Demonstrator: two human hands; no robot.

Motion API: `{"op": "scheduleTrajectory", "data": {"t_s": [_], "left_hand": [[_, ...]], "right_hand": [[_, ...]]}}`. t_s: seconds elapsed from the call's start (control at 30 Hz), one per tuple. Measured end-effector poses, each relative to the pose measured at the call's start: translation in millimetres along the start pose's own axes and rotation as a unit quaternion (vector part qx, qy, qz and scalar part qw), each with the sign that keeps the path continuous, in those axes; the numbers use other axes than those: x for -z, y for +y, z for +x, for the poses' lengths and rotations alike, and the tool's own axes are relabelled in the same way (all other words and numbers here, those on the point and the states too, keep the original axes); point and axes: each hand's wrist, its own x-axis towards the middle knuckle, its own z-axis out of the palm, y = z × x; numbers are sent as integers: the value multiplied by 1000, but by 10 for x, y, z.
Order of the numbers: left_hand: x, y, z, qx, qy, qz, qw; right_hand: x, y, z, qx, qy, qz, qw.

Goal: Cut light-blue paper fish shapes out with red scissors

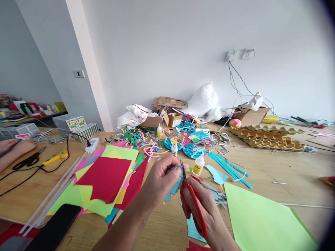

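Near the middle of the view my left hand (pixel 163 177) pinches a piece of blue paper (pixel 174 190) between thumb and fingers. My right hand (pixel 200 204) is wrapped round the red handles of a pair of scissors (pixel 197 209). The scissor blades point up and away, at the right edge of the blue paper. Just beyond my hands stand a white glue bottle with a yellow label (pixel 198 165) and a smaller white bottle (pixel 174 150). Part of the blue paper is hidden behind my left fingers.
Coloured sheets (pixel 107 177) and a black phone (pixel 53 228) lie left. A large green sheet (pixel 267 216) and egg trays (pixel 267 137) are right. Boxes (pixel 153 122) and craft pieces stand behind. At far left are another person's hands (pixel 19 148), black scissors (pixel 30 160) and a yellow glue gun (pixel 55 157).
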Motion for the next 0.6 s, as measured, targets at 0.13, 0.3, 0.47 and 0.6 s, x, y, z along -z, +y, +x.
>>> {"op": "scheduleTrajectory", "data": {"t_s": [0.13, 0.3, 0.47, 0.6], "left_hand": [[7, 1, -1, 1, -2, 0, 1000], [34, 1, 2, -4, -12, 9, 1000], [64, 11, 8, 0, -16, -9, 1000], [118, 0, 9, 18, -28, -14, 999]], "right_hand": [[2, -35, 9, -13, -3, -5, 1000], [4, -45, 8, -21, -7, -12, 1000], [25, 57, 12, 14, 2, -31, 999], [42, 116, 12, 28, -12, -40, 999]]}}
